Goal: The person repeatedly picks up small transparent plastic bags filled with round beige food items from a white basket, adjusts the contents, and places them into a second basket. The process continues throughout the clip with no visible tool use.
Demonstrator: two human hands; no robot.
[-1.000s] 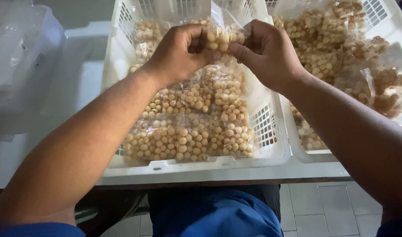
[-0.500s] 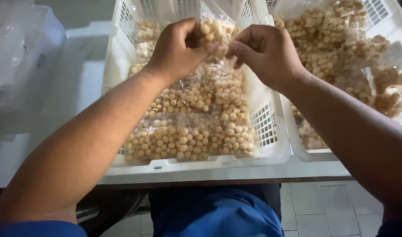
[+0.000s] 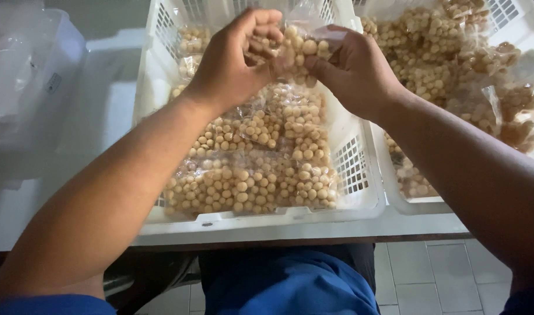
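My left hand [image 3: 232, 61] and my right hand [image 3: 354, 73] hold between them a small clear plastic bag of round beige snack balls [image 3: 299, 49], above a white slotted crate [image 3: 351, 169]. Both hands pinch the bag near its top. Below the hands, the crate holds several sealed clear bags of the same beige balls [image 3: 249, 175], lying flat in layers.
A second white slotted crate [image 3: 512, 17] at the right holds more bags of beige balls [image 3: 436, 70]. Clear plastic [image 3: 16, 76] lies over a white box at the left. Both crates stand on a white table [image 3: 62, 192]; blue trousers and a tiled floor show below its edge.
The two hands have shifted a little apart and turned the small bag between them; the bag stays held above the crate.
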